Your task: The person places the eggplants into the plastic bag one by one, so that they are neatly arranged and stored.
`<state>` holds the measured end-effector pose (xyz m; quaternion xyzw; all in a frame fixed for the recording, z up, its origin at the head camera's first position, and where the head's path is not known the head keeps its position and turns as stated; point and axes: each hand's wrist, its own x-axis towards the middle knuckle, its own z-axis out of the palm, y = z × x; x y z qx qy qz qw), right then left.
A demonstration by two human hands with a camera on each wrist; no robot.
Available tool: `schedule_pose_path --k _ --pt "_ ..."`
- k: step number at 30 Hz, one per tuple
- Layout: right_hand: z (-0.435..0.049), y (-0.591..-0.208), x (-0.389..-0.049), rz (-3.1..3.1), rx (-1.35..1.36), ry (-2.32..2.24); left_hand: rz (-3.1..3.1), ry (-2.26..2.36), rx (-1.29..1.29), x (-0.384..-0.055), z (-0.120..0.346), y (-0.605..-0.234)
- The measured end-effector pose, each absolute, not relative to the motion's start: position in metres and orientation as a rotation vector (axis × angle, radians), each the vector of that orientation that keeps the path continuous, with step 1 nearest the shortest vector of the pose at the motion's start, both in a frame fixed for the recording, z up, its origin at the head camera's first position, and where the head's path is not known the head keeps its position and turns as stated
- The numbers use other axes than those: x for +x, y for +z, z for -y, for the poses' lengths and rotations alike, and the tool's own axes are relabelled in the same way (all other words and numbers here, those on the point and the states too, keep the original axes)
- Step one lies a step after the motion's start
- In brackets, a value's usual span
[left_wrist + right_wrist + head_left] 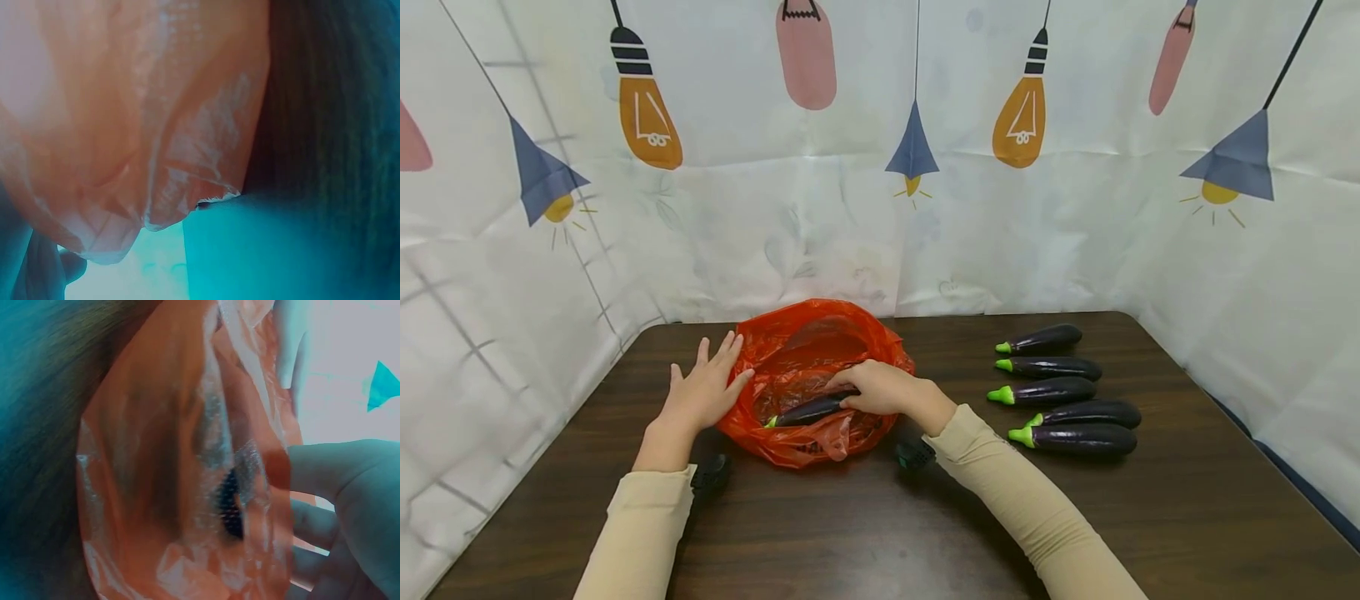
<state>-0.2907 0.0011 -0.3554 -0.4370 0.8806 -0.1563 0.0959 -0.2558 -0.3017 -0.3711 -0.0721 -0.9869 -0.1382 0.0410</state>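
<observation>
Inside the red plastic bag [775,447], a little below the frame's centre, my right hand [883,388] grips one eggplant [808,411]; my left hand [700,396], spread wide, is at the bag's left edge.

1. From your head view, a white printed sheet [850,242] hangs across 12 o'clock, creased and wrinkled, and wraps round towards 9 and 3.
2. You see a blue lamp print [913,137] just past 12, with an orange bulb print [650,121] at 10 and a matching one between 1 and 2.
3. A pink lamp print [807,58] sits between 11 and 12.
4. Towards 9 and 8, thin grey lines run over the sheet.
5. Below you, the dark brown, wood-grained tabletop [820,533] has rounded far corners and a pale sheen near 6.
6. At your 4 o'clock, a dark blue strip [1300,485] shows along the tabletop's edge.
</observation>
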Motion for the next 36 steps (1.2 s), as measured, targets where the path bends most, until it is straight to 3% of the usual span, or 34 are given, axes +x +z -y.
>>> schedule_pose_path --k 26,36 --pt "-0.026 -0.324 -0.273 -2.599 -1.443 -0.617 3.027 -0.452 -0.204 -0.255 0.3 -0.369" --pt "-0.038 -0.327 -0.26 -2.634 -1.537 -0.476 3.025 -0.437 -0.2 -0.256 0.302 -0.37"
